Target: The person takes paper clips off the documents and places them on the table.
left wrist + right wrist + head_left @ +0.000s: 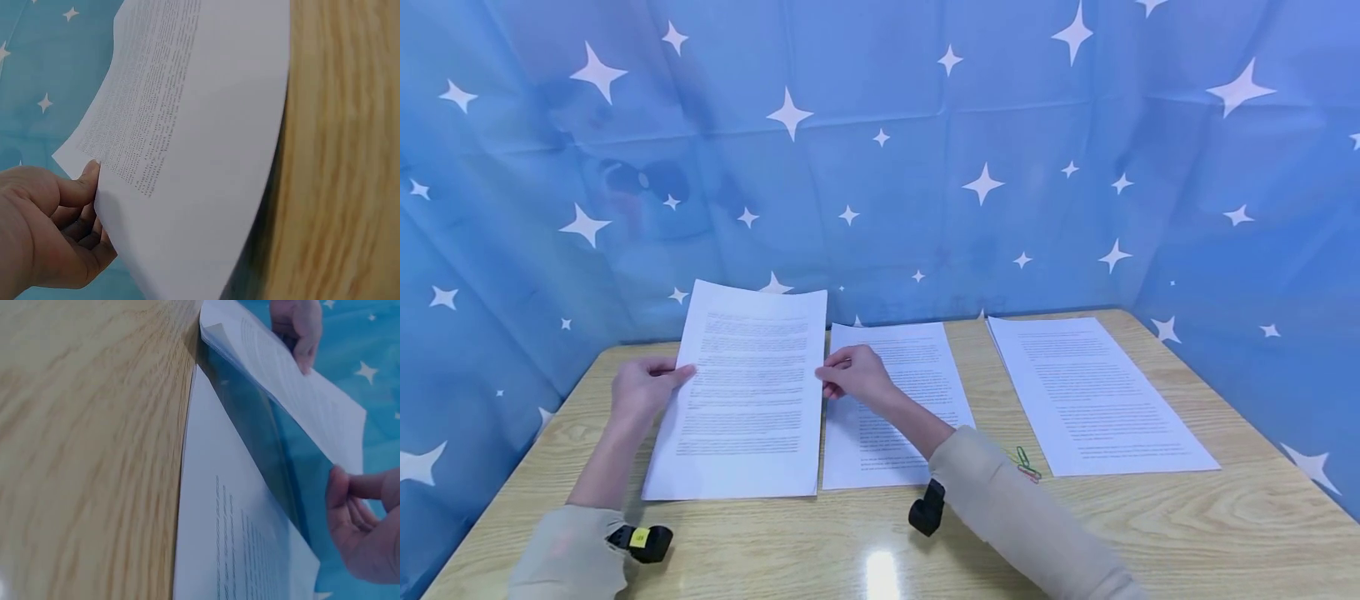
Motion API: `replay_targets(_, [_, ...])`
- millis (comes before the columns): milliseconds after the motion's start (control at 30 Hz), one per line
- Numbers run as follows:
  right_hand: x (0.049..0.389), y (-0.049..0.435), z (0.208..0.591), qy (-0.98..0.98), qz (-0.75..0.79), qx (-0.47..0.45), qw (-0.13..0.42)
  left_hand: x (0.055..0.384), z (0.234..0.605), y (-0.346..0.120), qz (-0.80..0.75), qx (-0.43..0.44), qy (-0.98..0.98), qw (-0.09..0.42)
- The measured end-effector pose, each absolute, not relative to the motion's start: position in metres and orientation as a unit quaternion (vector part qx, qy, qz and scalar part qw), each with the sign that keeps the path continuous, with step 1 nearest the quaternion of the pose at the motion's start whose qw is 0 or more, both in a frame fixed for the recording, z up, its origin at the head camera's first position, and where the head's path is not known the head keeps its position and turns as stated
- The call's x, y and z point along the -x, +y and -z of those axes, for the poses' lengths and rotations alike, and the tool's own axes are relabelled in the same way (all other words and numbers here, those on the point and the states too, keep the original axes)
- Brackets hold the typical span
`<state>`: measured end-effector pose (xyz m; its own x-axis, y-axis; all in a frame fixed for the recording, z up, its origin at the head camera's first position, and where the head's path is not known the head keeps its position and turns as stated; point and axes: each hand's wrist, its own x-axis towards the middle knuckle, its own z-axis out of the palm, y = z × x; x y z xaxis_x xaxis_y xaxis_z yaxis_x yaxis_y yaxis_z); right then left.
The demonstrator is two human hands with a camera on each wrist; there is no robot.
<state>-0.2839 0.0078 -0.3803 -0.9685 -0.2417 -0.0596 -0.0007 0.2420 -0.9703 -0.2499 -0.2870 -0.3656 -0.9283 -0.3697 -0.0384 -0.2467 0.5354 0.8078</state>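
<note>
Several printed sheets of paper (pixel 745 392) are raised off the left of the table, tilted up with their lower edge close to the wood. My left hand (pixel 643 387) pinches their left edge, thumb on the printed face, as the left wrist view also shows with the hand (pixel 50 231) at the margin. At the opposite edge, my right hand (pixel 856 373) pinches the paper between thumb and fingers, above a second stack of printed paper (pixel 898 417) lying flat. In the right wrist view the raised sheets (pixel 294 381) bow slightly between both hands.
A third stack of printed paper (pixel 1101 400) lies at the right. Beside its lower left corner are several coloured paper clips (pixel 1026 465). The wooden table (pixel 775 542) meets a blue star-patterned curtain (pixel 887 175) at the back and sides.
</note>
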Motion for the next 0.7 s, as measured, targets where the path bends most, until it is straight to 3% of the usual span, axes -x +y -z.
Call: replay_targets(700, [0.287,-0.032,0.402,0.799,0.586,0.068,0.116,0.255,0.384,-0.318,0.416,-0.191,-0.888,0.031])
